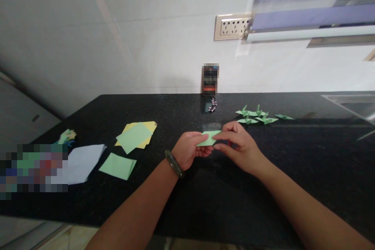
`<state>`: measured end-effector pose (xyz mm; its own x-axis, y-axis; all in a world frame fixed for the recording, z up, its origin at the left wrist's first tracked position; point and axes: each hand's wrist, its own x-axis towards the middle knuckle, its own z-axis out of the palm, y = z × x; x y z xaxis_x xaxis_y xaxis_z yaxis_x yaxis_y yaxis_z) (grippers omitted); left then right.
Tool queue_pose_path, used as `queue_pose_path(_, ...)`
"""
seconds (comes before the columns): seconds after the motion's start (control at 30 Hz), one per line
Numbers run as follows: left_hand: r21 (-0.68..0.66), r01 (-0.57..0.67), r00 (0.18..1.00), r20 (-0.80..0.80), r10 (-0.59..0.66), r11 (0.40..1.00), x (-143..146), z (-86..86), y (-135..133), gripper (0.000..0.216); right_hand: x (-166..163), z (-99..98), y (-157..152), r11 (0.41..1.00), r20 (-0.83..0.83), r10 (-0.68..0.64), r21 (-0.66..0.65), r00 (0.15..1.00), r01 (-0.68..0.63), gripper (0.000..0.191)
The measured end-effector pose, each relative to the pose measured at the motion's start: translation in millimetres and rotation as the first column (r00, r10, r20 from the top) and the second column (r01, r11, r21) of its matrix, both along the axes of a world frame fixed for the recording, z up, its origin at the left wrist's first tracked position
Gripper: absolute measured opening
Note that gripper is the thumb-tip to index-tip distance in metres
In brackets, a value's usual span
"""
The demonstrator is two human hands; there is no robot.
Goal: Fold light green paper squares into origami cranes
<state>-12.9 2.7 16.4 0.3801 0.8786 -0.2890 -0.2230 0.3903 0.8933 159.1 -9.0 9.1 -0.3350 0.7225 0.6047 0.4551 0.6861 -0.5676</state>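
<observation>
A small folded piece of light green paper [208, 138] is held just above the black counter [263, 172], pinched from both sides. My left hand [189, 149] grips its left end with closed fingers; a dark bangle circles that wrist. My right hand [238, 144] pinches its right end between thumb and fingers. Several finished green paper cranes [254, 116] lie on the counter behind my right hand.
To the left lie a stack of yellow and green square sheets [136, 136], a single green sheet [117, 166] and white sheets [83, 162]. A small dark object [210, 80] stands at the wall. A sink edge [351, 105] shows at far right.
</observation>
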Motion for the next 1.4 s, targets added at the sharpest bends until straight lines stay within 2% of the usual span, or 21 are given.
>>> queue_pose_path(0.1,0.052,0.026,0.993,-0.117,-0.020,0.998,0.1,0.7,-0.3,0.018,1.6,-0.8,0.5,0.997,0.112,0.012,0.081,0.994,-0.021,0.016)
queue_pose_path(0.23,0.088,0.056,0.977,-0.212,-0.036,0.995,1.8,1.1,0.1,0.018,2.0,-2.7,0.3,0.994,0.166,0.034,0.096,0.985,-0.051,0.013)
queue_pose_path(0.73,0.102,0.101,0.962,-0.265,-0.071,0.990,-0.1,0.0,0.5,0.021,1.5,3.6,-1.0,0.981,0.342,-0.010,0.184,0.940,-0.057,0.017)
queue_pose_path(0.97,0.101,0.097,0.958,-0.280,-0.065,0.990,1.7,0.6,-0.3,0.019,1.0,4.0,-1.6,0.984,0.329,0.003,0.170,0.944,-0.062,0.016)
queue_pose_path(1.13,0.093,0.115,0.956,-0.280,-0.085,0.989,2.6,0.4,-1.7,0.017,-1.7,2.7,-1.9,0.989,0.329,-0.036,0.146,0.944,-0.013,0.017)
queue_pose_path(1.4,0.147,0.130,0.961,-0.263,-0.088,0.981,3.2,-3.0,-0.8,0.021,-4.3,0.4,-0.9,0.998,0.228,-0.040,0.061,0.973,0.027,0.013)
